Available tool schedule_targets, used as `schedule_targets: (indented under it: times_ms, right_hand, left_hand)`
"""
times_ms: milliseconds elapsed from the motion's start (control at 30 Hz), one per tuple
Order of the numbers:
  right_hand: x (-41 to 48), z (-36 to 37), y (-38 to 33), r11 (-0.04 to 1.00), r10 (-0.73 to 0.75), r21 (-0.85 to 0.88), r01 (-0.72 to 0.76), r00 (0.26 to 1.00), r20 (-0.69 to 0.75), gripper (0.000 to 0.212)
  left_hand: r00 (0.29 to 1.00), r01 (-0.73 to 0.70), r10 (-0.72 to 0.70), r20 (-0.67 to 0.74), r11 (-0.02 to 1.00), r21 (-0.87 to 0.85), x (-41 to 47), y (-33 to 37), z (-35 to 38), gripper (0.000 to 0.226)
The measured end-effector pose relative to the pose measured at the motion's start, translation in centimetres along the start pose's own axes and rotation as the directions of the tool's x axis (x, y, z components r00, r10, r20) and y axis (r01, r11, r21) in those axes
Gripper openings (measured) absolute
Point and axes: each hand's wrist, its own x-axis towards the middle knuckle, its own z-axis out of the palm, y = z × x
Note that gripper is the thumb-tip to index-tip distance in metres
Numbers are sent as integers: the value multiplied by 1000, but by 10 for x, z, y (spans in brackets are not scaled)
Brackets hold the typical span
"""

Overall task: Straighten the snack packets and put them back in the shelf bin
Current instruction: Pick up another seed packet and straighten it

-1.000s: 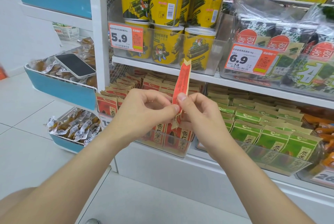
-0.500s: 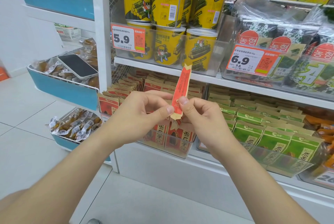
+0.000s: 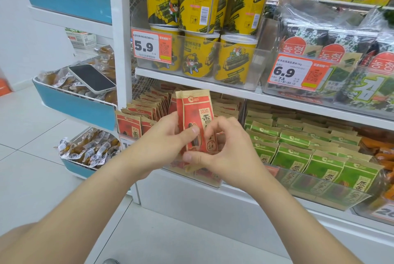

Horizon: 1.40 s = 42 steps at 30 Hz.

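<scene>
I hold a red and tan snack packet (image 3: 195,114) upright in front of the shelf, its printed face toward me. My left hand (image 3: 168,142) grips its left edge, thumb across the front. My right hand (image 3: 226,146) pinches its lower right part, fingers curled, thumb under the bottom edge. A second red packet edge shows just behind the first on the left. Behind my hands stands the clear shelf bin (image 3: 211,180) with rows of the same red packets (image 3: 136,114), partly hidden by my hands.
Green packets (image 3: 298,157) fill the neighbouring clear bin to the right. Yellow seaweed tubs (image 3: 198,59) and seaweed bags (image 3: 332,50) sit on the shelf above. At the left, blue side trays hold wrapped snacks, and a phone (image 3: 91,78) lies on one.
The packet was edge-on to me before; it is now turned so its front faces me, and it sits lower in both hands.
</scene>
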Motion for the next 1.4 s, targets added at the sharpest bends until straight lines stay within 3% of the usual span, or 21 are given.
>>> schedule_targets:
  times_ms: [67,167,267,367,467,567,633,700,767,867,1167,1300,1400]
  right_hand:
    - [1,-4,-1,985,23,175,-15,999,-42,62]
    - [3,-11,-6,893,99,448,-29,986,-133,48]
    - [6,-13,-7,889,46,456,28,988,-150,13]
    - [6,-15,-7,880,59,474,36,981,-183,2]
    - [7,-16,-9,855,89,516,43,969,-229,2]
    - [10,-13,-6,883,125,463,76,913,-388,10]
    - [13,-13,0,912,150,405,69,861,-486,19]
    - [15,-16,5,930,194,367,11,834,-517,23]
    - [16,-18,7,918,259,395,-46,822,-507,24]
    - [16,-17,5,898,330,424,-116,815,-476,18]
    - [15,-20,-8,855,351,505,-120,850,-393,14]
    - [13,-24,-18,750,370,645,-143,900,-231,25]
    - [14,-26,-22,774,258,621,-125,958,-129,44]
  left_hand:
    - [999,20,-19,40,1000,-20,0,2,-5,27]
    - [990,52,-51,134,999,-1,0,2,-9,30]
    - [989,96,-95,116,995,-2,2,-4,-6,51]
    - [991,86,-81,103,996,-36,3,-4,0,52]
    - [995,57,-50,84,994,-89,2,1,3,47]
    - [992,7,-2,123,999,-42,0,3,-3,30]
    - [979,19,-12,202,999,-32,-1,4,-6,43]
    - [968,33,-7,250,994,-102,-2,6,-4,38]
    - [969,64,-15,248,979,-192,-4,9,0,30]
    - [970,106,-43,238,960,-258,-5,11,3,39]
    - [981,180,-193,19,869,-462,-1,10,9,34]
    - [986,149,-169,-16,909,-389,2,12,-6,30]
    - [991,101,-122,-50,947,-304,1,12,-15,27]
